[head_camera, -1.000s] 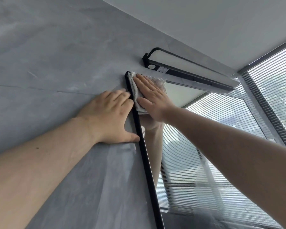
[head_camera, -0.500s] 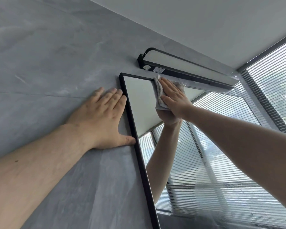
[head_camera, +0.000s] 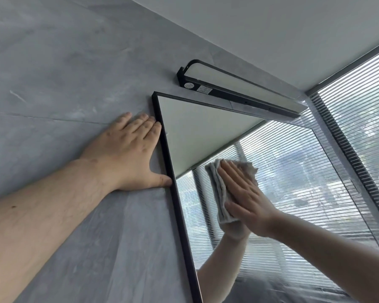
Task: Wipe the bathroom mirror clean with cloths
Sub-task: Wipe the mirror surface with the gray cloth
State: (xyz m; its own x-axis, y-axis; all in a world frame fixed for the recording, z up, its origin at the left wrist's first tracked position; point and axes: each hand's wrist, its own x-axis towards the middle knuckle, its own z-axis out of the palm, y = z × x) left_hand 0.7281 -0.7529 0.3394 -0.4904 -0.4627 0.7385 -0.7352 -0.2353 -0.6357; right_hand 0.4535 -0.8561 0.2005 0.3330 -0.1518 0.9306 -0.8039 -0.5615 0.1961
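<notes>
1. Your right hand (head_camera: 245, 193) lies flat on the pale grey folded cloth (head_camera: 222, 206), fingers straight and pressed together, thumb set apart at the cloth's lower edge. The cloth sits on the glass of the black-framed rectangular wall mirror (head_camera: 195, 132), in its upper part, near the left side of the frame.
2. Your left hand (head_camera: 129, 156) braces on the grey stone-look tiled wall (head_camera: 53, 84), fingers straight and together, thumb tip touching the frame. Lean on that hand, not on the glass.
3. Press through the whole palm so the cloth travels with the hand rather than bunching.
4. Work in overlapping straight passes, each run right up to the frame, where grime likely gathers.
5. Let only cloth touch glass, since bare skin would probably leave prints.
6. The strip under the black bar lamp (head_camera: 239, 92) looks easiest to miss.
7. The slatted window blinds (head_camera: 359, 132) reflect in the glass, so use their lines to spot streaks.
</notes>
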